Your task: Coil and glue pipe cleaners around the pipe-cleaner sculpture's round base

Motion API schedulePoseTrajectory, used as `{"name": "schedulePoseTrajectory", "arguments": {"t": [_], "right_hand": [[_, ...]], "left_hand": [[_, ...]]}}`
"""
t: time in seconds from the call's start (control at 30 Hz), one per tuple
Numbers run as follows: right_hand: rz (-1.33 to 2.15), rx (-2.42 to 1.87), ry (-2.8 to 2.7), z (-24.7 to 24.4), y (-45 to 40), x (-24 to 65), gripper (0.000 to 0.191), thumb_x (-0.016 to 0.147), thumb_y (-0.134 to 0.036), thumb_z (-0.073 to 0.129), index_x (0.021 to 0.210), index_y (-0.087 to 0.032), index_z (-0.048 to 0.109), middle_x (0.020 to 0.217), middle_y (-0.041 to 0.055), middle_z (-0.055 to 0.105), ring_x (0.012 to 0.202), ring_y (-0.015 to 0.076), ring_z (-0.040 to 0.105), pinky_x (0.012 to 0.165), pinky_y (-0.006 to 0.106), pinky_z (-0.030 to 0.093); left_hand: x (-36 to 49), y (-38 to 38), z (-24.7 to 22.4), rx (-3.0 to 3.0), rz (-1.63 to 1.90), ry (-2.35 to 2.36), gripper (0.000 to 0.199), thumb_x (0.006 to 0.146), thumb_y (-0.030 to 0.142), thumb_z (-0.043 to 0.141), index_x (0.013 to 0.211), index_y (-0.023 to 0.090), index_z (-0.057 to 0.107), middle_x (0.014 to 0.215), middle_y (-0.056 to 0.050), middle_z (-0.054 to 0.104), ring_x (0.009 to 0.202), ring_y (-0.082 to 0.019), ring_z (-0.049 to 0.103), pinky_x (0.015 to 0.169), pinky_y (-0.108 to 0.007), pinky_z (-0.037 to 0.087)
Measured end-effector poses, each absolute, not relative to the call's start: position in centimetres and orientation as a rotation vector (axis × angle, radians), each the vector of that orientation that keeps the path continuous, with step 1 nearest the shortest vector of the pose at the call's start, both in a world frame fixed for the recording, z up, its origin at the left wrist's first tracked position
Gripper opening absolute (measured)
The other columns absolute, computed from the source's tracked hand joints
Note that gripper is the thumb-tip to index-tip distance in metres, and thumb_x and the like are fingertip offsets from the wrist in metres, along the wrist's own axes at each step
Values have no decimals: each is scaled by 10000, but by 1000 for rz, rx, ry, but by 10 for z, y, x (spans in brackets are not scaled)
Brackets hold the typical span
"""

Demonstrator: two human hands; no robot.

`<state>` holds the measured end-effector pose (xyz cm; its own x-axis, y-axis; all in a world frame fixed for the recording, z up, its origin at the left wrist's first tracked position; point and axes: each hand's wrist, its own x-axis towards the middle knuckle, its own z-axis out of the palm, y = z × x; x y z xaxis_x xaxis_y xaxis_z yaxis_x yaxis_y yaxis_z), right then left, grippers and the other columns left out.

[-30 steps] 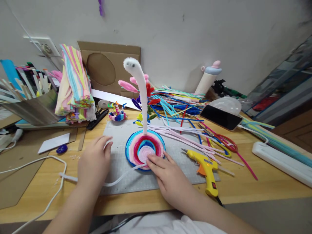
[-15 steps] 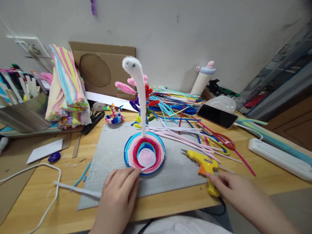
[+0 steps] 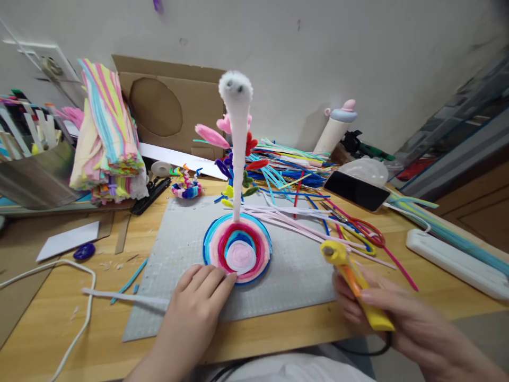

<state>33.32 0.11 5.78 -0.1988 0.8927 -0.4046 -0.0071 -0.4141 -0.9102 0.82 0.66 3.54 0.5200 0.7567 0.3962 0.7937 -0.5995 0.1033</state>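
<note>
Desk (image 3: 278,328), right hand (image 3: 409,314) gripping glue gun (image 3: 357,280)

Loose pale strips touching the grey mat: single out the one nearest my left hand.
The whitish fuzzy strip running leftward from your left hand; the others lie behind and right of the round multicoloured disc.

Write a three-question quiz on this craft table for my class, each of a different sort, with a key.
1. What is the right hand holding?
2. True or false: the left hand is at the near edge of the striped disc.
3. Which colour is the spiral at the disc's centre? A) green B) pale pink C) yellow

Key:
1. A yellow glue gun.
2. True.
3. B.
</note>
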Motion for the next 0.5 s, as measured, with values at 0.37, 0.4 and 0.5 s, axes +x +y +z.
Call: {"name": "schedulePoseTrajectory", "arguments": {"t": [0.37, 0.4, 0.5], "right_hand": [[1433, -1466, -1450, 94, 51, 322, 308, 775, -505, 631, 898, -224, 664, 735, 47, 605, 604, 164, 542, 524, 280, 452], [1346, -1537, -1637, 93, 54, 316, 306, 788, -486, 628, 923, -214, 666, 786, 64, 637, 683, 195, 583, 582, 299, 483], [878, -1513, -2149, 98, 65, 300, 268, 851, -431, 560, 983, -215, 648, 937, 86, 667, 875, 252, 615, 733, 346, 504]], "left_hand": [[10, 2, 28, -2606, -794, -1442, 385, 851, 9, 396, 1056, 218, 647, 944, -31, 673, 873, -188, 567, 843, -344, 367], [10, 2, 27, -2599, -822, -1437, 383, 855, 9, 392, 1053, 215, 648, 939, -34, 671, 872, -187, 568, 835, -341, 372], [10, 3, 24, -2592, -878, -1416, 368, 870, 18, 385, 1054, 199, 648, 927, -47, 663, 871, -187, 571, 812, -338, 384]]}}
